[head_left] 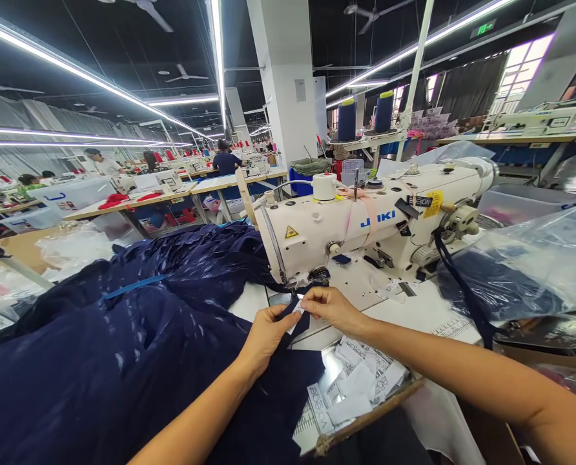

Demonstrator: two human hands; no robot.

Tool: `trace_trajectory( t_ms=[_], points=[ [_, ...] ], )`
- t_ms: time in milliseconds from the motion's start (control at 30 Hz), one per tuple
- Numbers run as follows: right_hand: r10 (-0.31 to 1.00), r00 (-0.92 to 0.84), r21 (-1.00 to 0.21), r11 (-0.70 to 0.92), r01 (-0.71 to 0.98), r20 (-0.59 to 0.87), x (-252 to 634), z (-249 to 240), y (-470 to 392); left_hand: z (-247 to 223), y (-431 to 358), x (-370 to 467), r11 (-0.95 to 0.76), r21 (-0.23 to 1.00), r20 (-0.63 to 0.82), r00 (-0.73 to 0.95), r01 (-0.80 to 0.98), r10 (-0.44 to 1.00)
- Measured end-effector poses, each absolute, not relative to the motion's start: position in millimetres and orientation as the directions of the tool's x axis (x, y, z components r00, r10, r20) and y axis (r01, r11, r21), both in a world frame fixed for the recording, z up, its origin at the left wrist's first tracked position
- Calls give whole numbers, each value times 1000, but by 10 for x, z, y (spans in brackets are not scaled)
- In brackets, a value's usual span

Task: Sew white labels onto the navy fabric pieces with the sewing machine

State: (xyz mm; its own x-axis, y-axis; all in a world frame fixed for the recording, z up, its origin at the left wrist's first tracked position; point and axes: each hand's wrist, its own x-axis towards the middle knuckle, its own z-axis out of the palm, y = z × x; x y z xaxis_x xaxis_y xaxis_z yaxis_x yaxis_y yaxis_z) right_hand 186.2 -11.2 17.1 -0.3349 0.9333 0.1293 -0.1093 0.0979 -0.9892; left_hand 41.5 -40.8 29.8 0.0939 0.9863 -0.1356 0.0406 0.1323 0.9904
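Just in front of the needle of a white sewing machine [317, 226], my two hands meet over navy fabric. My left hand [270, 330] is closed, its thumb and fingers pinching the navy fabric [281, 345] and the lower end of a small white label [295, 316]. The fingers of my right hand [329, 307] pinch the label's upper right side. A dark strap runs under the needle area. Loose printed labels [358, 387] lie in a heap on the bed below my right forearm.
A big pile of navy garments [147, 323] covers the left side. Clear plastic bags [534, 265] with navy fabric lie at the right. Two thread cones [347, 121] stand behind the machine. Other people sit at machines far back.
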Motion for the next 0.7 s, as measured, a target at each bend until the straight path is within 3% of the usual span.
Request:
trace_trajectory(
  t_ms=[167,233,267,333,400,467,500,567,700],
  points=[
    [896,-408,-984,164,-63,176,1912,85,-100,300,-402,380,119,985,-136,137,129,981],
    [853,-486,-967,249,56,191,2048,70,-6,316,-405,319,1,959,-43,141,283,989],
    [844,-496,-933,322,162,205,2146,76,68,328,-400,282,-119,914,70,136,389,988],
    [867,-412,-742,467,481,279,2373,116,261,354,-367,217,-475,651,448,205,592,870],
    [904,-238,-436,385,814,356,2576,173,494,364,-295,201,-738,136,731,436,661,526],
    [923,-167,-375,300,877,347,2689,217,728,332,-191,254,-763,-316,691,688,564,223],
    [928,-156,-353,279,893,339,2706,227,835,297,-134,299,-739,-443,610,775,507,166],
    [933,-159,-318,265,910,322,2679,225,1011,193,-35,393,-707,-532,489,851,465,193],
    [923,-242,-236,317,918,300,2603,189,1142,-3,2,446,-705,-494,411,851,509,327]
  ],
)
